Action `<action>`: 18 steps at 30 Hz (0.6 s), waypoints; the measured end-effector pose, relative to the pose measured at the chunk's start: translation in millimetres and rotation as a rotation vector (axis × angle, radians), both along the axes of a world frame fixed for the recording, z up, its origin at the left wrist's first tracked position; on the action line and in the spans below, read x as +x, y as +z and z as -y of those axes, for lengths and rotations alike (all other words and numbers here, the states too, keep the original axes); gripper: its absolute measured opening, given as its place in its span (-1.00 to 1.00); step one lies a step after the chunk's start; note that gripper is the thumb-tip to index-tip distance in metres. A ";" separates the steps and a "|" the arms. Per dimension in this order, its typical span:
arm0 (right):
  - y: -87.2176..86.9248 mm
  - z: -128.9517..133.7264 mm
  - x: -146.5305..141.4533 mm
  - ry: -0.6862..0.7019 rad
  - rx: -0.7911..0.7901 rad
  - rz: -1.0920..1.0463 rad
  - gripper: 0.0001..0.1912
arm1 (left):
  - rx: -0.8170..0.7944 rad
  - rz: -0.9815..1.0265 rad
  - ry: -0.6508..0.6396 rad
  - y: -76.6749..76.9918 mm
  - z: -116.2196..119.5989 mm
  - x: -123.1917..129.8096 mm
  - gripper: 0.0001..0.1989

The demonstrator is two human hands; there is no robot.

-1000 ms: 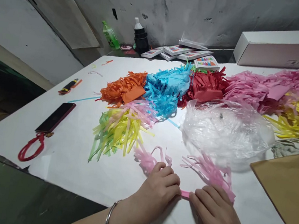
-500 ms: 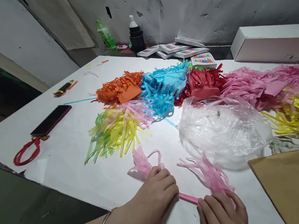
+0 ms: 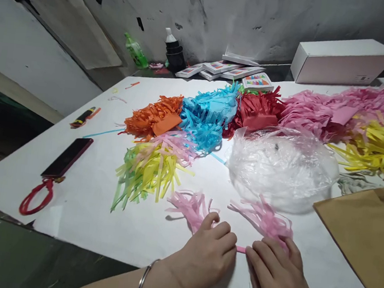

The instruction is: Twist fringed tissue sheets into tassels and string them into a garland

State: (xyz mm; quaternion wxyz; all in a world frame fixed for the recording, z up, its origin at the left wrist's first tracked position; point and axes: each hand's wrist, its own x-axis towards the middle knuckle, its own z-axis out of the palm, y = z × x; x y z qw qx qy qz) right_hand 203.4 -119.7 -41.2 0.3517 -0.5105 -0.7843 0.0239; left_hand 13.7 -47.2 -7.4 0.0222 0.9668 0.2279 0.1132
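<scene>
A pink tissue-paper tassel lies near the front edge of the table, with fringed strips at both ends and a tightly rolled middle. My left hand is closed over the left part of the roll, fingers curled, and that end's fringe spreads out beyond the knuckles. On the right part my right hand presses with its fingers together, the other fringe fanning out above it. Only a short piece of the rolled middle shows between the hands. Left of them rests a bundle of yellow, green and pink tassels.
Behind are orange, blue, red and pink fringe piles. A clear plastic bag and brown envelope lie right; a phone lies left. A white box stands behind.
My hands have come closer together, so less of the rolled middle shows between them. The left fringe is spread wider. The view has shifted slightly.
</scene>
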 end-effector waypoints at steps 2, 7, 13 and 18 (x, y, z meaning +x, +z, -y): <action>0.1 -2.9 -0.1 0.004 0.006 0.057 -0.78 | -0.022 0.064 0.042 -5.2 1.1 3.8 -0.83; 16.6 -9.2 7.7 0.089 0.119 0.085 -0.72 | -0.619 0.330 0.254 8.6 2.1 1.7 -0.83; 57.8 -12.5 21.2 0.158 0.230 0.043 -0.76 | -1.703 0.711 0.426 46.0 -0.3 6.8 -0.75; 76.2 -23.5 24.8 0.171 0.224 -0.140 -0.77 | -1.723 0.832 0.381 56.2 -2.3 25.7 -0.62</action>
